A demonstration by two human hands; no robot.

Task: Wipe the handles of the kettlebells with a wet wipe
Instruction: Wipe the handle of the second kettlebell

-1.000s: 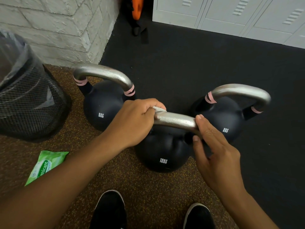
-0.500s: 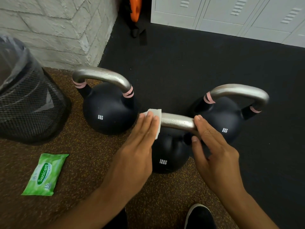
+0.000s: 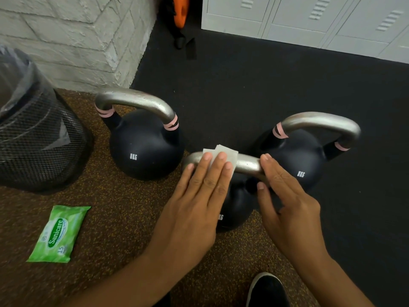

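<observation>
Light: dim, even – soft shadows | Focus: fairly sharp | Edges: seemingly wide-angle bowed

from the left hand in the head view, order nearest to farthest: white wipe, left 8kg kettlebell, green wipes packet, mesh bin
1. white wipe: under the left hand fingertips, on the front kettlebell's handle.
2. left 8kg kettlebell: just beyond, to its left.
3. green wipes packet: on the floor, farther left.
4. mesh bin: far left, by the wall.
</observation>
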